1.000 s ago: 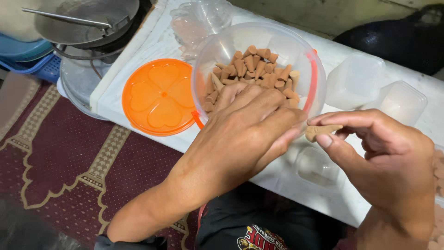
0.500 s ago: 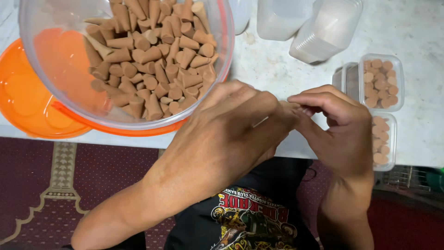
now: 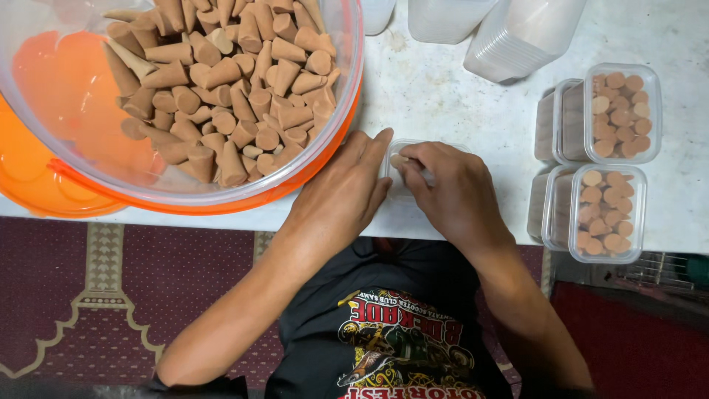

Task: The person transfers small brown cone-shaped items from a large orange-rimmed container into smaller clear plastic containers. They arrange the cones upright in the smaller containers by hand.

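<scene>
A big clear plastic bowl with an orange rim holds a heap of brown cones at the upper left. Just below its right edge, my left hand rests flat against the side of a small clear box on the white table. My right hand pinches one brown cone between thumb and fingers over that box. Most of the box is hidden by both hands.
Two small clear boxes packed with upright cones, one above the other, stand at the right. Stacks of empty clear containers sit at the top. An orange lid lies under the bowl. A patterned maroon rug covers the floor below.
The view has shifted down and closer. Both hands came down from beside the bowl to the small box on the table, the right hand still pinching a cone.
</scene>
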